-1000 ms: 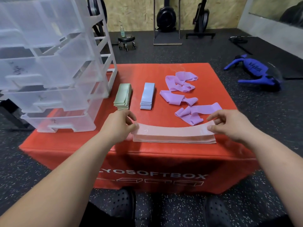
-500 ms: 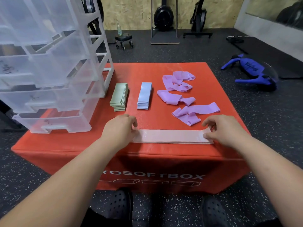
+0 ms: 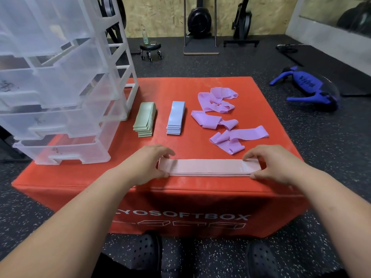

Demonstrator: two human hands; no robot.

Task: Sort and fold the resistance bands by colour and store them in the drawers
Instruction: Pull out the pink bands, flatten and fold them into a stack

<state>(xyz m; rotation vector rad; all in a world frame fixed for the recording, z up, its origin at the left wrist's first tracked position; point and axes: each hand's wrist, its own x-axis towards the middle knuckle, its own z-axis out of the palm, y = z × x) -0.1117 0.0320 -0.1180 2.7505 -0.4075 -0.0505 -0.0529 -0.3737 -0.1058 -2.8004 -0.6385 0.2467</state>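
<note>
A flat stack of pink bands [image 3: 208, 167] lies stretched along the front of the red soft box [image 3: 180, 87]. My left hand [image 3: 146, 165] pinches its left end, and my right hand [image 3: 275, 163] pinches its right end. Behind them sit a folded green stack [image 3: 145, 119] and a folded light blue stack [image 3: 176, 117]. Three loose purple bands [image 3: 220, 117] lie crumpled at the right. A clear plastic drawer unit [image 3: 60, 87] stands on the box's left side, its drawers pulled partly out.
A blue exercise device [image 3: 309, 87] lies on the dark rubber floor to the right. A small wheeled stool [image 3: 150, 49] with a bottle and gym machines stand at the back wall. My dark shoes [image 3: 148, 255] are below the box's front.
The pink stack was lifted slightly and bowed; both hands have lowered it flat onto the box and pulled it straight. The view has shifted a little.
</note>
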